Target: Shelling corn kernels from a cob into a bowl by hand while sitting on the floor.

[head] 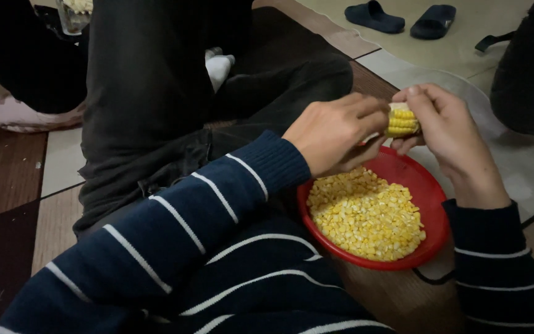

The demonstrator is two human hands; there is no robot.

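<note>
A short piece of yellow corn cob (402, 122) is held between both my hands above a red bowl (435, 204). My left hand (335, 132) grips it from the left, fingers curled over its end. My right hand (449, 133) holds it from the right, thumb and fingertips on the kernels. The bowl rests on the floor by my knee and is filled with several loose yellow corn kernels (366, 213). Both my arms wear dark blue sleeves with white stripes.
Another person in dark trousers and a white sock (219, 67) sits on the floor straight ahead. A pair of dark blue slippers (400, 17) lies on a pale mat at the far right. A glass (72, 15) stands at the top left.
</note>
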